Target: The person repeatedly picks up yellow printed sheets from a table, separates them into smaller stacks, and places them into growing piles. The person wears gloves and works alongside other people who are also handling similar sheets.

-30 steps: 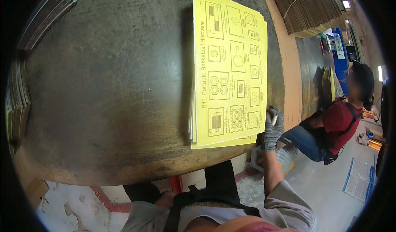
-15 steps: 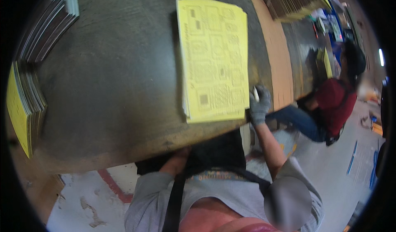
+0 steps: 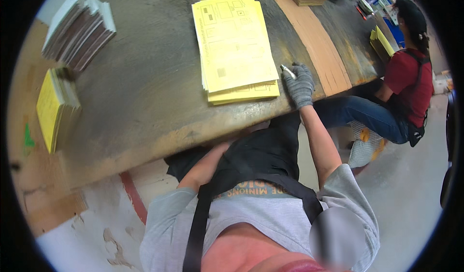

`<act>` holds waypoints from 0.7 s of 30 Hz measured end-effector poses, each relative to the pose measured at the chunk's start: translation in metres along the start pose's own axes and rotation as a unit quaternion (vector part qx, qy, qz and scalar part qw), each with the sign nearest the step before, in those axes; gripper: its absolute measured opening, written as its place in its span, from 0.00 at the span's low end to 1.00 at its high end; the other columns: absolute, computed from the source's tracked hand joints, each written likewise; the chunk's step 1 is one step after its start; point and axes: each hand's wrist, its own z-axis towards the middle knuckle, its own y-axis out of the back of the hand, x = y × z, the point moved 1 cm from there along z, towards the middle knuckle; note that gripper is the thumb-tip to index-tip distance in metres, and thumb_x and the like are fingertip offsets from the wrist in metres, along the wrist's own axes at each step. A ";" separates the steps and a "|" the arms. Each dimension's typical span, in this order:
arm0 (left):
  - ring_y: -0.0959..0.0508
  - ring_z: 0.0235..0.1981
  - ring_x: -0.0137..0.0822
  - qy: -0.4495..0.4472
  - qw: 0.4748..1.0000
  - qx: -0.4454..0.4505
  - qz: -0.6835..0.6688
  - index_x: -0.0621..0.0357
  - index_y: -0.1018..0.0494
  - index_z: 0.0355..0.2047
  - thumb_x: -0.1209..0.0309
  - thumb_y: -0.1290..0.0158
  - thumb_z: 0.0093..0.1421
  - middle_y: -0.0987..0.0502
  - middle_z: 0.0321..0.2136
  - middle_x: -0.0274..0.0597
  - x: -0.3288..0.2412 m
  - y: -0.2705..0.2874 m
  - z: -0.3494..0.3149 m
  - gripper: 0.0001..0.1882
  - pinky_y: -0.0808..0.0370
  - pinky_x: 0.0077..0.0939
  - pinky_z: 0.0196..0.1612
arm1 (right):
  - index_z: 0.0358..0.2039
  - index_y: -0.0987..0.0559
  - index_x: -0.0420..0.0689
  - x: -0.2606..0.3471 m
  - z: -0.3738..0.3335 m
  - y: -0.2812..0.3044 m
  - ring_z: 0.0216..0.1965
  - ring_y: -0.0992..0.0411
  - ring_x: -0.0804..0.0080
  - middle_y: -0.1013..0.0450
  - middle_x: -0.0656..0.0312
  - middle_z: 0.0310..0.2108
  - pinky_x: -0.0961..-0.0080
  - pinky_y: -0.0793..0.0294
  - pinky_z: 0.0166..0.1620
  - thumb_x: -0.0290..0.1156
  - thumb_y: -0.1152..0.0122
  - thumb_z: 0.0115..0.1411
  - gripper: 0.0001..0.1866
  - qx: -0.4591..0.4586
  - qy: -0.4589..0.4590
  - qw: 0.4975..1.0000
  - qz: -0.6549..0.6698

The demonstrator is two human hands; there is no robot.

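the gloved fingers of your right hand (image 3: 300, 86) curl loosely near the front edge of the worktop (image 3: 145, 83); a narrow pale thing (image 3: 288, 71) shows by the thumb, and i cannot tell whether they grip it. your left hand is out of sight. just left of the fingers, apart from them, lies the yellow sheet pile (image 3: 237, 47): likely limp and light singly, heavier together, prone to slide, so best taken through its whole thickness at the near right corner. well left sits a yellow-topped stack (image 3: 49, 112).

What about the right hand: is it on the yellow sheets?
No, the gloved right hand is beside the yellow sheets, with table showing between them.
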 end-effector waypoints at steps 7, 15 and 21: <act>0.36 0.57 0.48 -0.030 0.989 0.145 0.028 0.56 0.35 0.55 0.52 0.62 0.62 0.34 0.55 0.51 -0.061 0.113 -0.100 0.28 0.44 0.34 0.61 | 0.32 0.27 0.39 -0.009 0.007 -0.002 0.31 0.28 0.56 0.27 0.49 0.28 0.66 0.30 0.39 0.41 0.38 0.51 0.17 -0.112 -0.109 0.966 0.204; 0.32 0.52 0.40 -0.055 0.895 -0.329 -0.297 0.67 0.34 0.52 0.45 0.54 0.58 0.29 0.49 0.51 -0.088 0.311 -0.115 0.36 0.33 0.34 0.53 | 0.34 0.25 0.40 -0.020 0.032 -0.016 0.28 0.28 0.73 0.27 0.60 0.26 0.73 0.29 0.33 0.38 0.38 0.52 0.15 0.027 -0.111 0.929 0.352; 0.36 0.58 0.41 0.026 0.828 -0.250 -0.501 0.60 0.43 0.60 0.49 0.58 0.61 0.37 0.57 0.50 -0.056 0.327 0.025 0.34 0.37 0.31 0.57 | 0.37 0.24 0.37 0.022 0.052 -0.042 0.24 0.31 0.71 0.27 0.57 0.25 0.71 0.30 0.31 0.43 0.41 0.54 0.20 0.078 -0.096 0.910 0.397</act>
